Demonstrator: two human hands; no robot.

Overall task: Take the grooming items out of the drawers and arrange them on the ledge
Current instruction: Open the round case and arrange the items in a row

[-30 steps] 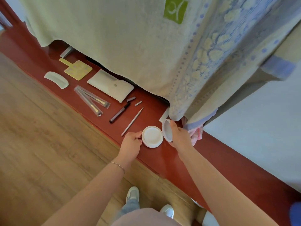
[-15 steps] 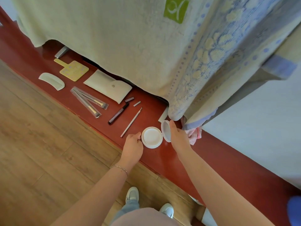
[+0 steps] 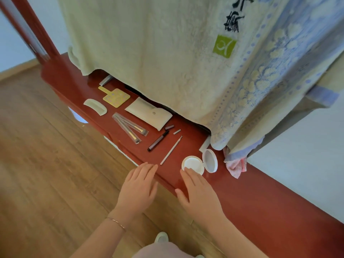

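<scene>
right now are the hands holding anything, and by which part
Nothing is held. The left hand and right hand are both open with straight fingers over the ledge's front edge; the open compact lies free just beyond the right fingertips.

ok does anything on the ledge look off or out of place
The round white compact lies open, its lid flipped back. Two small caps lie loose near the uncapped dark pen. Otherwise nothing looks spilled or damaged.

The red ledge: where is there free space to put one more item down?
The ledge is bare right of the open compact, beyond the pink cloth. A smaller patch lies left of the comb. Between comb and compact it is crowded.
</scene>
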